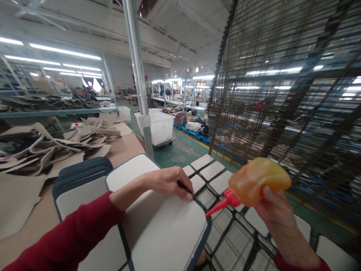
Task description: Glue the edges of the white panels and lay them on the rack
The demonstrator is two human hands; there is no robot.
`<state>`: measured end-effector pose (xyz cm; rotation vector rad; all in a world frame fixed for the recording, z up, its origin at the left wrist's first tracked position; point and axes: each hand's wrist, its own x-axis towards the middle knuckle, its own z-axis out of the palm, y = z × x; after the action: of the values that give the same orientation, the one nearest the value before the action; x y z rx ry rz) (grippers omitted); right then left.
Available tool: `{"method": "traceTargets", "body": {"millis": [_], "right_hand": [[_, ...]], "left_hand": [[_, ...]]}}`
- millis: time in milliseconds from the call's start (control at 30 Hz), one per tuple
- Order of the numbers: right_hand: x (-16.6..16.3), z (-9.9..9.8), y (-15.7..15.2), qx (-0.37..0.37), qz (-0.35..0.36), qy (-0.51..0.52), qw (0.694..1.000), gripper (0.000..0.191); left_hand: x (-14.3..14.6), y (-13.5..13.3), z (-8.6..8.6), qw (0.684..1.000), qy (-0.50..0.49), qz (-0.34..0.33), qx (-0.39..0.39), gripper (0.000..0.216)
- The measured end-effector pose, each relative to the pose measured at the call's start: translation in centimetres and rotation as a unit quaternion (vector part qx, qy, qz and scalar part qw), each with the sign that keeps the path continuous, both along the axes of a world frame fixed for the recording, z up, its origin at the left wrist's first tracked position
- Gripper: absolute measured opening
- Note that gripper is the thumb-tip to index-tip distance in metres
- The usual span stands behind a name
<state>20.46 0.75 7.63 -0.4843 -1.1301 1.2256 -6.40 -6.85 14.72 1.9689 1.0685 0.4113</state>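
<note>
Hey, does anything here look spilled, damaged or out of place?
Nothing looks spilled or damaged. The right hand tips the bottle, its nozzle at the dark edge of the white panel, no drips visible; the left hand rests on that panel. Only the beige cut pieces on the table look untidy, heaped and curling.
</note>
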Motion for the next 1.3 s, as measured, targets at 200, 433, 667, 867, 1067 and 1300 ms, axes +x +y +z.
{"method": "traceTargets", "body": {"millis": [200, 433, 667, 867, 1067, 1300], "right_hand": [[-0.3, -0.2, -1.7, -0.022, -0.058, 0.065, 0.996, 0.05], [-0.2, -1.5, -1.8, 0.049, -0.129, 0.071, 0.988, 0.051], [-0.1, -1.3, -2.5, 0.065, -0.11, 0.07, 0.989, 0.044], [-0.6, -0.4, -3.0, 0.072, -0.105, 0.063, 0.99, 0.036], [-0.8, -0.6, -2.9, 0.056, -0.104, 0.05, 0.992, 0.032], [-0.4, -1.8, -2.8, 0.02, -0.097, 0.059, 0.993, 0.059]], "left_hand": [[-1.1, 0.1, -0.3, 0.999, 0.012, 0.037, 0.03, 0.029], [-2.0, 0.4, -1.1, 0.996, -0.003, 0.075, 0.051, 0.033], [-2.0, 0.7, -1.4, 0.994, -0.017, 0.097, 0.041, 0.033], [-2.3, 0.9, -1.5, 0.994, -0.026, 0.104, 0.032, 0.032], [-2.7, 1.4, -2.0, 0.991, -0.049, 0.122, 0.009, 0.032], [-3.0, 1.7, -2.4, 0.988, -0.082, 0.132, -0.015, 0.032]]}}
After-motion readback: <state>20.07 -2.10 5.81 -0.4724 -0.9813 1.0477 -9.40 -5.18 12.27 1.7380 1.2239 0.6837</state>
